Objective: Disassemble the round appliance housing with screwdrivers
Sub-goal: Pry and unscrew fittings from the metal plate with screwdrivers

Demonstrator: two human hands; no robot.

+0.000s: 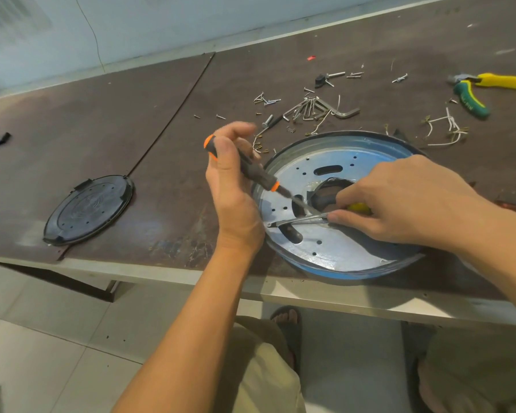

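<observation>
Left hand grips one black-and-orange screwdriver, shaft slanting down-right into the centre hole of the round housing; right hand pinches a yellow-handled screwdriver, shaft pointing left across the plate. Housing lies at the near edge of the brown worktop, one black cover left of it, pale wall behind.

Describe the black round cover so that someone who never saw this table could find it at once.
On the brown table, look left of the shiny metal housing, near the front edge. There the cover lies flat and alone, where the seam between two boards ends. Unlike the housing, it is matt black, smaller, and has tabs on its rim.
</observation>
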